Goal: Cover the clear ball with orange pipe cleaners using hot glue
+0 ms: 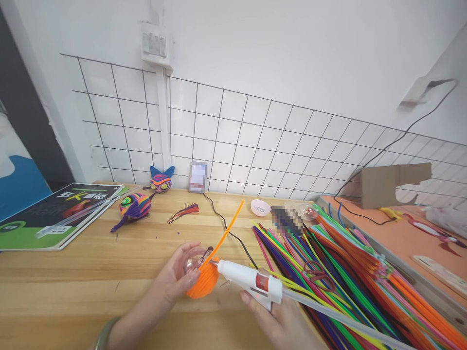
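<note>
Glue gun at half-wrapped orange ball

Hands work near the desk's (91, 272) front edge, about mid-width. Left hand (175, 279) cups a ball (204, 281), fingers curled loosely round its left side, thumb on top. Orange pipe cleaner covers the lower part of the ball; the upper part looks bare and clear, so wrapping seems partly done, with the top left to cover. Loose tail (228, 228) of the orange pipe cleaner sticks up and away toward the back of the desk, not yet laid down. Right hand (280, 321) grips a white glue gun (251, 282), fingers closed round the handle, nozzle touching or just beside the ball's top right; cannot tell if glue is out. Glue stick (346, 318) juts out the gun's back toward the right front corner.

Room: bare wood left of the hands and behind them. Right side crowded: a pile of pipe cleaners (346, 272) lies just beside the gun, the stick passing over it. Black cord (233, 236) runs from the back edge toward the gun. Two finished toys (134, 206) and a booklet (54, 214) sit at the back left, well apart.
</note>
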A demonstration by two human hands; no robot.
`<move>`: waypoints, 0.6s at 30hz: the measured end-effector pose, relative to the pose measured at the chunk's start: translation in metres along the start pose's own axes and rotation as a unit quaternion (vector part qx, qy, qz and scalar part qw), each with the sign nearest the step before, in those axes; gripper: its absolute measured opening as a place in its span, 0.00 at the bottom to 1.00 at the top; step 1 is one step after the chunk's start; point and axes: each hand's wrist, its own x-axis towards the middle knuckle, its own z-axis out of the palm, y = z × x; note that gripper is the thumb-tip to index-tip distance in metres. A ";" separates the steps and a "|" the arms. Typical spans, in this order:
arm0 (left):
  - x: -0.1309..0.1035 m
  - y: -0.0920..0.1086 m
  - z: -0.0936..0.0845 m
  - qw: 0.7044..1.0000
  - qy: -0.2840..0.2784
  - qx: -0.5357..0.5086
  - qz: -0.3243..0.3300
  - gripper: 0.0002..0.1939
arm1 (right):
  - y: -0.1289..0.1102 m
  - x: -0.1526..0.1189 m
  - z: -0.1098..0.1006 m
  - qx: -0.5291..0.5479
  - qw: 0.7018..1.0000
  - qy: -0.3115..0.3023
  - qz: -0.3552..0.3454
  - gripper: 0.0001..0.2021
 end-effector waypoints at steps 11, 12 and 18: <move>0.000 -0.001 0.002 1.000 0.016 -0.004 0.003 0.28 | -0.004 0.002 -0.002 -0.010 1.000 0.002 -0.001 0.16; 0.001 -0.001 0.002 1.000 0.014 -0.006 0.004 0.28 | -0.004 0.002 -0.001 -0.012 1.000 0.001 0.000 0.16; 0.001 -0.002 -0.001 1.000 0.006 0.003 0.004 0.27 | -0.004 0.004 -0.001 0.015 1.000 0.009 -0.008 0.15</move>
